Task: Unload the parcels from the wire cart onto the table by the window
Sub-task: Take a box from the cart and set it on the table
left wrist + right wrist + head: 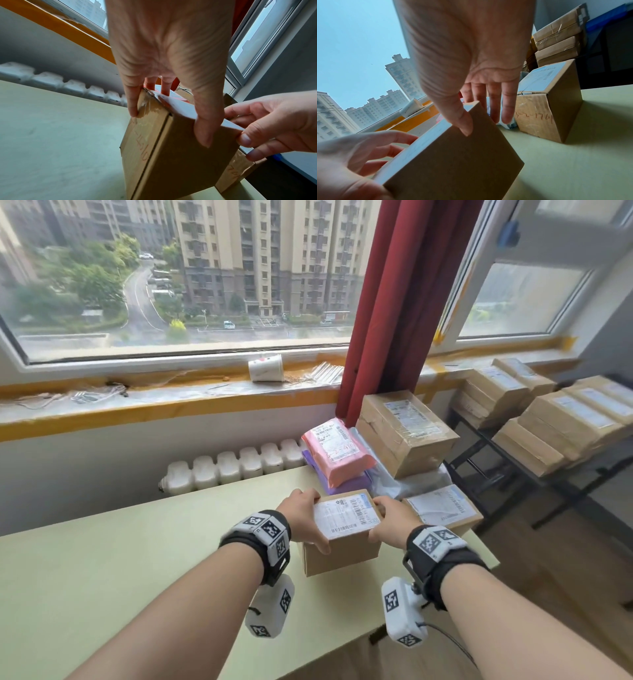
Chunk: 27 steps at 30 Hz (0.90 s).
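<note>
Gripping a small cardboard box (342,537) from either side, both hands hold it over the pale green table (120,559), close to the near edge. The left hand (303,517) curls round the box's left end, thumb laid along the near face and fingers (133,104) hooked over the far corner. The right hand (390,517) clasps the right end, its thumb (464,121) pressed on the brown side and its fingers reaching past the far edge. A white shipping label (346,515) covers the box's top. Whether the box's base touches the table cannot be told from any view.

Just to the right of it, a second brown box (445,508) with a label on top sits on the table near the right edge; red handwriting shows on its side in the right wrist view. Behind the held box lie soft parcels: a pink mailer (337,453) leaning on a purple one (346,486), beside a grey plastic bag (411,481). A larger taped carton (404,433) rests on that bag against the red curtain (394,302).

Further right, apart from the table, a dark-framed rack (496,460) carries stacks of flat brown cartons (561,419). Beyond the table stands a white radiator (233,467) under the orange-taped window sill (137,405), where a white paper cup (266,368) lies on its side.
</note>
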Each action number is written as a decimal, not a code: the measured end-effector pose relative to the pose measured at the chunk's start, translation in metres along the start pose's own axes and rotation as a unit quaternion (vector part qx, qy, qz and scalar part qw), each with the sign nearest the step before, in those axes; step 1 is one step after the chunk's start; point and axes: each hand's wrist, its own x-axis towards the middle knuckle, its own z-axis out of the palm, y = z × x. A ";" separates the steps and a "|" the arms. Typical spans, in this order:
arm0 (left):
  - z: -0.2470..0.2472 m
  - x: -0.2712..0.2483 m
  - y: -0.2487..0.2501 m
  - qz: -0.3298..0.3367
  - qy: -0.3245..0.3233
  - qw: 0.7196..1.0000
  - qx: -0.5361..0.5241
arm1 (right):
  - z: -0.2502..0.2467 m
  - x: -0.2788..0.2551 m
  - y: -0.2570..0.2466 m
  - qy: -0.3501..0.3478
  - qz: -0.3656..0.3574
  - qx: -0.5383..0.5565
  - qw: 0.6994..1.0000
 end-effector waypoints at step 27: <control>0.030 0.043 0.037 -0.158 -0.078 0.984 0.004 | -0.028 0.072 0.034 0.027 -0.020 -0.157 0.987</control>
